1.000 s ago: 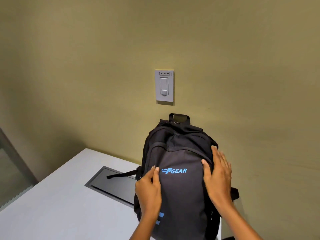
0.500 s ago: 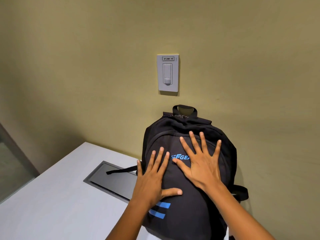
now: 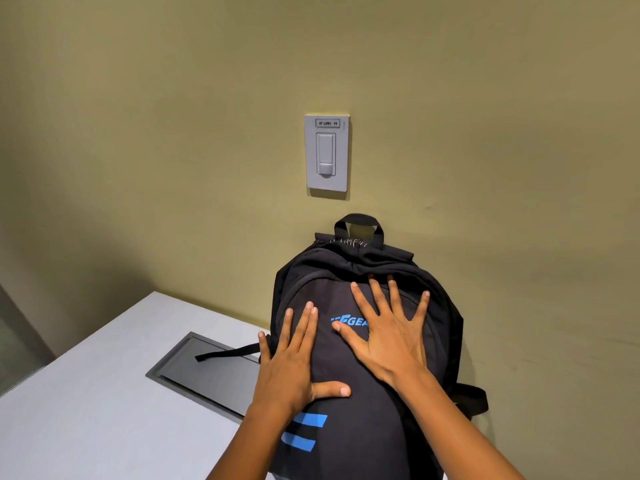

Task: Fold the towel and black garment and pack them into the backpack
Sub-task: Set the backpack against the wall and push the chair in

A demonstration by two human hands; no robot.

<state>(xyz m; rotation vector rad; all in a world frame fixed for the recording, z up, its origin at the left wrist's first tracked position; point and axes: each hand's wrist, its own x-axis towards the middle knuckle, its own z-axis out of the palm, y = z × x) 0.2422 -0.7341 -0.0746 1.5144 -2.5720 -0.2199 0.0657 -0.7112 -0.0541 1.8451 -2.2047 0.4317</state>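
Black backpack [image 3: 367, 393] zipped — left hand [image 3: 291, 368], right hand [image 3: 391, 341] flat on it.

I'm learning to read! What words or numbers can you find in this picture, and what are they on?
"GEA", in blue on the front of the backpack; the right hand covers the rest of the word.
"4F LDB1 Y4", roughly, on the small label at the top of the wall switch; the print is tiny, so the reading is unsure.
Nothing else has writing.

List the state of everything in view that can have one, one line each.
backpack: upright against the wall, zipped shut as far as visible
left hand: flat on the backpack front, fingers straight
right hand: flat on the backpack front, fingers spread
table hatch: lid closed, a backpack strap lying across it
wall switch: position unclear
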